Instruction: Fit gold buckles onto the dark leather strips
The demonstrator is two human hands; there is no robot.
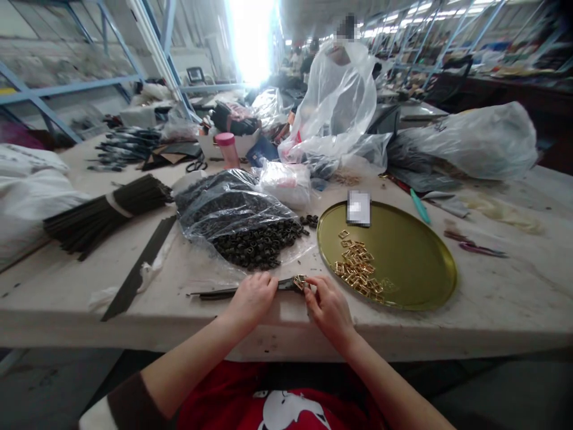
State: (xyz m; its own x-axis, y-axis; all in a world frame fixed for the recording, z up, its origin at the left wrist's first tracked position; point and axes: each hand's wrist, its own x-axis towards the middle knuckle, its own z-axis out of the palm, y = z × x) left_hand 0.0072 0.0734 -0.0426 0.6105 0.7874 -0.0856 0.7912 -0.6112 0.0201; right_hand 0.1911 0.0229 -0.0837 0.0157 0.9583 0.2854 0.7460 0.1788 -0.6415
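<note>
My left hand [254, 296] is closed over several thin dark straps [217, 294] near the table's front edge, their far ends sticking out to the left. Gold buckles [299, 281] sit at the straps' right end, between my two hands. My right hand [330, 306] pinches at these buckles with thumb and fingers; exactly which piece it grips is partly hidden. Just right of that hand, a round gold tray [412, 263] bears a heap of loose gold buckles [358, 269]. Behind my left hand, a clear plastic bag [233, 197] spills small black loops [250, 248].
A banded bundle of dark straps [111, 209] and a flat dark strip [138, 269] lie to the left. Farther back are a pink-lidded jar [228, 149], scissors [197, 164] and large plastic bags [470, 140]. A teal tool [419, 206] lies beyond the tray.
</note>
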